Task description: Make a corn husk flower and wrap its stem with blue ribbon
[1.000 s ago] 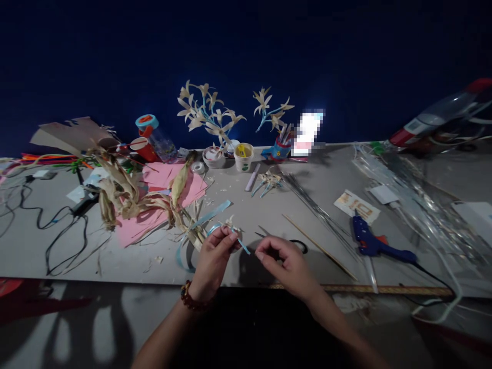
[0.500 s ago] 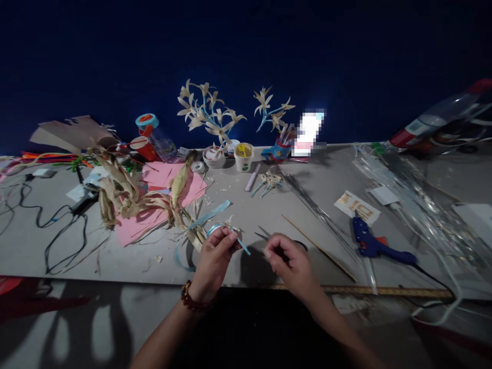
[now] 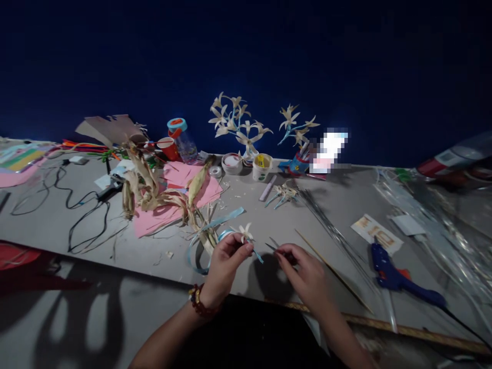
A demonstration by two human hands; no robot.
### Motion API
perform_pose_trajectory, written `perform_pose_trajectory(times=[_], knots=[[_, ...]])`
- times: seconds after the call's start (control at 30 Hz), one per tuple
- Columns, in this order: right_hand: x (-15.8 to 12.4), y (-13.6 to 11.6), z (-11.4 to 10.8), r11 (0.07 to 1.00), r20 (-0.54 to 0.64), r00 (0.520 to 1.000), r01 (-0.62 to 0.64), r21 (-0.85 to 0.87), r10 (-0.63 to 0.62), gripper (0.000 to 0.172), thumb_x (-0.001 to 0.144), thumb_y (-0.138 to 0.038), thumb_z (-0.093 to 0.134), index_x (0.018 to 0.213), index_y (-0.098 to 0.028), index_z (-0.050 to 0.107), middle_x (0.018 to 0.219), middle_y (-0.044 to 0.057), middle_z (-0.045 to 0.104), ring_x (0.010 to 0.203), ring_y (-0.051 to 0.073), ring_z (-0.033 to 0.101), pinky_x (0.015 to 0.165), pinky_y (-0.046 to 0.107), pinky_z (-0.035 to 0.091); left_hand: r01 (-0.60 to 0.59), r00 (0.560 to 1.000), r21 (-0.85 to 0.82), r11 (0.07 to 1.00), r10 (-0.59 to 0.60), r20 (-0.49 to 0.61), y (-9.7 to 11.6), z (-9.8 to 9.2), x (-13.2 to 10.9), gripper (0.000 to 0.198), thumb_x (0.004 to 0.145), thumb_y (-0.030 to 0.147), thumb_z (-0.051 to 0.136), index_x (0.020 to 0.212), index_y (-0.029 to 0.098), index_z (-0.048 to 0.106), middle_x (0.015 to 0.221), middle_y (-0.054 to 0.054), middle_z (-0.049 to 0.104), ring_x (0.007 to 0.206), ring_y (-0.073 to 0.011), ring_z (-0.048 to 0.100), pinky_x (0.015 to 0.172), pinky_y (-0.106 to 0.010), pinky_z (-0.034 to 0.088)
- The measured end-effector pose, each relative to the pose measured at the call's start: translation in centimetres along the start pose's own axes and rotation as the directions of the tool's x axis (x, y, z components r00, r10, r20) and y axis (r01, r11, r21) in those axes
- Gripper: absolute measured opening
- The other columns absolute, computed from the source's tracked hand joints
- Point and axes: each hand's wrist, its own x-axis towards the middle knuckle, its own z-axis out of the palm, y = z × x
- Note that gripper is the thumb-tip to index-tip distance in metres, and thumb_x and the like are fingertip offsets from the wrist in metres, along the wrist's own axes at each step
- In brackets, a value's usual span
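Between the thumb and fingers of my left hand (image 3: 229, 261) is a small pale husk flower (image 3: 246, 231), its short light-blue stem (image 3: 259, 254) sticking out to the lower right. Just behind that hand sits a roll of light-blue tape (image 3: 225, 234). My right hand (image 3: 305, 271) is pinched closed to the right of the stem, apart from it; what its fingertips hold, if anything, I cannot make out. Scissor blades (image 3: 272, 245) show beside those fingertips, low over the table, and the handles are hidden behind the hand.
Pink paper (image 3: 154, 223) and dried corn husks (image 3: 140, 189) lie left. Husk flower sprays (image 3: 234, 120) stand at the back by a paper cup (image 3: 262, 168). Loose flowers (image 3: 283, 193), wires (image 3: 326, 218), a thin stick (image 3: 334, 271) and a blue glue gun (image 3: 400, 282) are to the right.
The view has shifted, so the table's things appear farther right and lower. The flower in my left hand now faces up more clearly. My right fingertips have come closer to the scissor blades.
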Motion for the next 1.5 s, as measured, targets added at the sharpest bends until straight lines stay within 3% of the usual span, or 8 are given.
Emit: perform_pose_trajectory(times=[0.13, 0.27, 0.43, 0.6, 0.83, 1.17, 1.33, 1.5], knots=[[0.6, -0.9, 0.1, 0.995, 0.017, 0.995, 0.102, -0.011, -0.102, 0.018, 0.098, -0.026, 0.048, 0.103, -0.023, 0.065, 0.1, 0.006, 0.075, 0.089, 0.022, 0.071, 0.077, 0.032, 0.053, -0.042, 0.999, 0.045, 0.998, 0.041, 0.024, 0.2, -0.1, -0.2, 0.019, 0.076, 0.025, 0.083, 0.081, 0.016, 0.067, 0.079, 0.001, 0.064, 0.074, -0.0095, 0.058, 0.072, -0.019, 0.049], [0.9, -1.8, 0.3, 0.999, -0.061, 0.998, 0.031, -0.022, -0.033, 0.015, 0.096, -0.032, 0.056, 0.092, -0.022, 0.067, 0.087, 0.005, 0.076, 0.077, 0.021, 0.071, 0.072, 0.032, 0.054, -0.003, 1.0, 0.03, 1.0, 0.002, 0.014, 0.2, -0.2, 0.0, 0.02, 0.076, 0.027, 0.083, 0.081, 0.016, 0.067, 0.078, 0.001, 0.063, 0.071, -0.0095, 0.057, 0.07, -0.02, 0.05], [1.6, -3.7, -0.1, 0.984, 0.017, 0.997, 0.075, 0.159, -0.079, 0.024, 0.1, -0.03, 0.049, 0.114, -0.023, 0.068, 0.114, 0.008, 0.074, 0.103, 0.022, 0.069, 0.088, 0.034, 0.053, 0.025, 1.0, 0.01, 1.0, -0.025, 0.005, 0.1, -0.2, 0.2, 0.022, 0.075, 0.029, 0.083, 0.08, 0.016, 0.066, 0.077, 0.001, 0.063, 0.071, -0.01, 0.057, 0.07, -0.021, 0.049], [2.1, -5.8, 0.3, 0.967, 0.138, 0.989, 0.02, 0.255, -0.056, 0.021, 0.097, -0.032, 0.054, 0.086, -0.021, 0.067, 0.082, 0.003, 0.071, 0.079, 0.018, 0.066, 0.073, 0.028, 0.05, 0.013, 1.0, 0.006, 1.0, -0.013, 0.011, 0.1, -0.2, 0.2, 0.021, 0.074, 0.028, 0.084, 0.081, 0.017, 0.068, 0.077, 0.001, 0.064, 0.073, -0.0105, 0.057, 0.069, -0.021, 0.047], [2.0, -5.7, 1.8, 0.944, 0.044, 0.999, -0.015, 0.33, 0.001, 0.015, 0.087, -0.03, 0.062, 0.075, -0.021, 0.06, 0.071, 0.0, 0.064, 0.068, 0.016, 0.06, 0.064, 0.025, 0.046, 0.03, 0.997, -0.01, 0.999, -0.03, 0.068, 0.4, -0.1, 0.1, 0.018, 0.075, 0.028, 0.083, 0.08, 0.017, 0.071, 0.083, -0.002, 0.068, 0.08, -0.0141, 0.061, 0.077, -0.025, 0.049], [1.6, -5.7, 1.3, 0.949, -0.051, 0.997, 0.078, 0.306, -0.066, 0.012, 0.088, -0.02, 0.061, 0.076, -0.021, 0.058, 0.071, -0.002, 0.061, 0.068, 0.014, 0.059, 0.065, 0.023, 0.045, 0.052, 0.996, -0.046, 0.998, -0.048, 0.079, 0.0, 0.8, 0.3, 0.02, 0.073, 0.029, 0.084, 0.077, 0.016, 0.069, 0.081, -0.002, 0.066, 0.077, -0.0139, 0.058, 0.072, -0.024, 0.047], [1.3, -5.1, 1.3, 0.945, -0.078, 0.993, 0.112, 0.307, -0.092, 0.008, 0.088, -0.019, 0.062, 0.081, -0.021, 0.062, 0.076, 0.0, 0.066, 0.071, 0.015, 0.063, 0.067, 0.023, 0.049, -0.01, 0.998, 0.033, 0.999, 0.008, 0.07, 0.3, 0.9, 0.3, 0.019, 0.076, 0.032, 0.082, 0.081, 0.017, 0.071, 0.082, -0.002, 0.063, 0.081, -0.0149, 0.058, 0.077, -0.025, 0.048], [1.2, -4.2, 1.5, 0.949, -0.108, 0.978, 0.201, 0.241, -0.18, 0.011, 0.089, -0.018, 0.059, 0.091, -0.022, 0.069, 0.089, 0.005, 0.073, 0.083, 0.02, 0.069, 0.075, 0.029, 0.055, -0.216, 0.972, 0.232, 0.948, 0.185, 0.148, 0.5, 0.7, 0.2, 0.014, 0.082, 0.031, 0.075, 0.081, 0.018, 0.069, 0.088, -0.004, 0.061, 0.085, -0.0182, 0.058, 0.078, -0.028, 0.048]])
